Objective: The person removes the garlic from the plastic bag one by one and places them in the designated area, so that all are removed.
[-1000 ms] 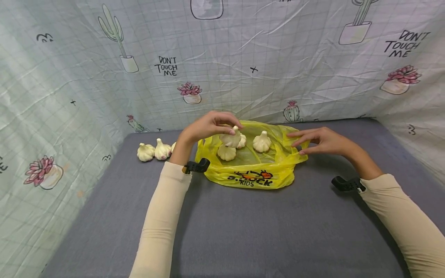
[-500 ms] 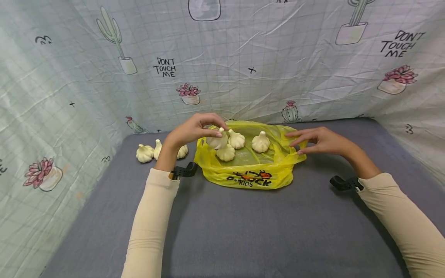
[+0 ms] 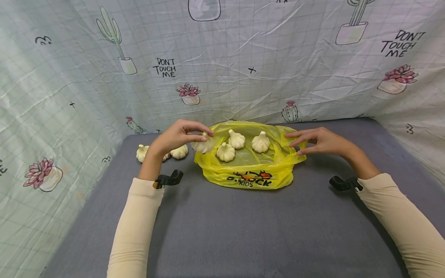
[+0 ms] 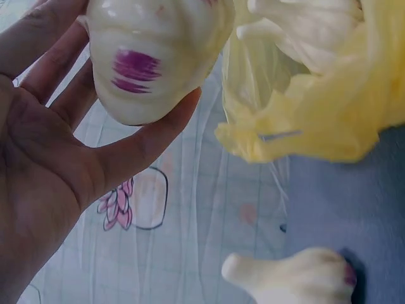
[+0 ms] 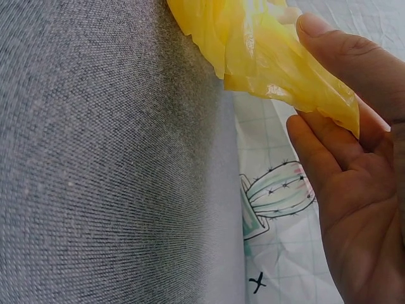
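Observation:
My left hand [image 3: 177, 135] pinches a white garlic bulb [image 3: 202, 145] by its neck, above the left rim of a yellow plastic bag [image 3: 212, 173]. In the left wrist view this held garlic bulb [image 4: 161, 60] shows purple streaks. Inside the wide-mouthed bag lie three more bulbs: one at the back [image 3: 237, 139], a front bulb [image 3: 226, 152] and a right bulb [image 3: 260, 142]. At the bag's right edge my right hand [image 3: 325, 141] holds the rim. The right wrist view has the yellow plastic [image 5: 278, 60] between thumb and fingers.
Left of the bag, garlic bulbs sit on the grey tabletop [image 3: 243, 227]: a far-left bulb [image 3: 141, 153], a nearer bulb [image 3: 179, 152], and one mostly hidden behind my left wrist. A patterned cloth [image 3: 226, 58] hangs behind and at both sides.
My left hand has carried the garlic bulb leftward, from over the bag's inside to its left rim. The right hand keeps its place at the bag's right edge.

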The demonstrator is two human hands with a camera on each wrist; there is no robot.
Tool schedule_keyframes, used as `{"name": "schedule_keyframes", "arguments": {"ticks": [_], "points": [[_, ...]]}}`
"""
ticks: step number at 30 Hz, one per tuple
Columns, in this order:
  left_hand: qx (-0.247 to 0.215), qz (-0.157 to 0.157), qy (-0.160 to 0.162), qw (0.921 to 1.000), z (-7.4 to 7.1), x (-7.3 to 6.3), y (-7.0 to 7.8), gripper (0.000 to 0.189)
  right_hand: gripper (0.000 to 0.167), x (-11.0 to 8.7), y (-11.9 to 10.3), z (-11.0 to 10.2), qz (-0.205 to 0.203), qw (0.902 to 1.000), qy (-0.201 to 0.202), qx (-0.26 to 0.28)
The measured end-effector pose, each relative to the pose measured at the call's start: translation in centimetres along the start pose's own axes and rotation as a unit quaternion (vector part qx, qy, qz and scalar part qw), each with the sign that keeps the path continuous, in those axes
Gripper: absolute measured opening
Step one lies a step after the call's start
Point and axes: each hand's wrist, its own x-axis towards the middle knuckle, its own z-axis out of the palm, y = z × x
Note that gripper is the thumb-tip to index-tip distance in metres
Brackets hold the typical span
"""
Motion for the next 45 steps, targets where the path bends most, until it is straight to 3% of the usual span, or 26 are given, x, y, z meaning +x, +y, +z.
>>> {"name": "schedule_keyframes", "arguments": {"ticks": [11,20,33,39,45], "points": [[0.022,0.01,0.008,0.9997,-1.1,-2.4,-0.7,0.018,0.03,0.1,0.0,0.0,0.0,0.9999,0.002,-0.011],[0.0,0.009,0.011,0.9999,-1.9,-4.6,-1.2,0.017,0.03,0.1,-0.1,0.1,-0.006,1.0,0.002,-0.005],[-0.001,-0.007,0.035,0.9993,-2.3,-6.4,-2.0,0.016,0.029,0.1,0.1,0.1,-0.01,0.9999,0.002,-0.004],[0.014,-0.04,0.057,0.9975,-2.3,-7.3,-2.9,0.014,0.03,-0.2,0.5,0.1,-0.008,1.0,0.002,-0.001],[0.058,-0.094,0.122,0.9864,-2.8,-8.6,-4.0,0.015,0.03,-0.2,0.5,-0.1,0.011,0.9999,0.0,-0.005]]}}
